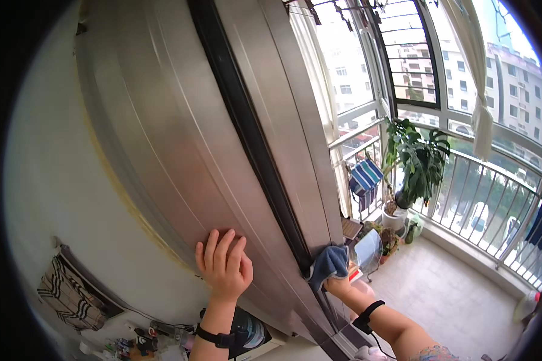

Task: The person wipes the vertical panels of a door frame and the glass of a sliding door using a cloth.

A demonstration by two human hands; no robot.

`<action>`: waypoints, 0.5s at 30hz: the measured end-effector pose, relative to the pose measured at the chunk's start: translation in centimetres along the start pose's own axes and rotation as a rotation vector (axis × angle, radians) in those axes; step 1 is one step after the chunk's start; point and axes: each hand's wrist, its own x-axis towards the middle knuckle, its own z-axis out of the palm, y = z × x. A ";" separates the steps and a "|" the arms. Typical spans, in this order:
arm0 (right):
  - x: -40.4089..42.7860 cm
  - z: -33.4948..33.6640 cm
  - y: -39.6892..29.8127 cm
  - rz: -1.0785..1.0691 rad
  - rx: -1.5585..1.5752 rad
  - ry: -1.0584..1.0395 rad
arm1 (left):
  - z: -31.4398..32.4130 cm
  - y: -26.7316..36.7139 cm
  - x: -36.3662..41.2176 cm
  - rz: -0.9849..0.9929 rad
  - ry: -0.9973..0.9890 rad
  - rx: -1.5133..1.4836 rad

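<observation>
My left hand [226, 266] lies with its fingers spread against a broad brushed-metal door frame panel [176, 171], and nothing is in it. A blue cloth [329, 267] is bunched in my right hand [338, 286], which presses it to the frame's edge beside a dark vertical groove [253, 149]. The cloth hides most of the right fingers and the spot beneath it. Both wrists wear a black strap.
Beyond the frame is a balcony with a metal railing [469, 185], a potted monstera [418, 158] and a pale tiled floor [442, 289]. A tied curtain [481, 104] hangs by the windows. Left of the frame, a checked cloth [72, 293] hangs above a cluttered surface [140, 347].
</observation>
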 end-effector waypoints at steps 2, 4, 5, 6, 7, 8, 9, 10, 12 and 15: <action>-1.9 -0.5 -0.7 0.160 0.020 -0.151 | 0.0 -0.1 0.0 0.005 0.019 0.016; -0.5 -0.4 -1.5 0.237 -0.033 -0.132 | 0.2 0.1 0.1 0.011 0.012 0.011; 1.0 0.0 -1.9 0.302 -0.070 -0.115 | 0.2 0.2 0.2 0.010 0.005 0.025; 3.4 0.2 -2.1 0.304 -0.091 -0.084 | 0.3 0.3 0.2 0.011 0.010 0.021; 6.4 0.3 -2.3 0.310 -0.118 -0.049 | 0.4 0.3 0.2 0.024 0.016 -0.003; 9.4 0.5 -2.4 0.343 -0.098 -0.052 | 0.5 0.5 0.3 0.014 0.028 -0.008; 12.5 1.4 -3.1 0.472 -0.103 -0.150 | 0.4 0.2 0.1 0.003 0.030 0.002; 16.9 1.5 -3.9 0.438 -0.141 -0.087 | 0.2 0.0 0.0 0.011 0.036 -0.006; 25.0 1.1 -3.7 0.251 -0.258 0.091 | 0.2 0.3 0.1 0.010 0.022 -0.026; 32.9 0.0 -3.8 0.076 -0.178 0.272 | 0.1 0.3 -0.3 -0.006 -0.041 -0.041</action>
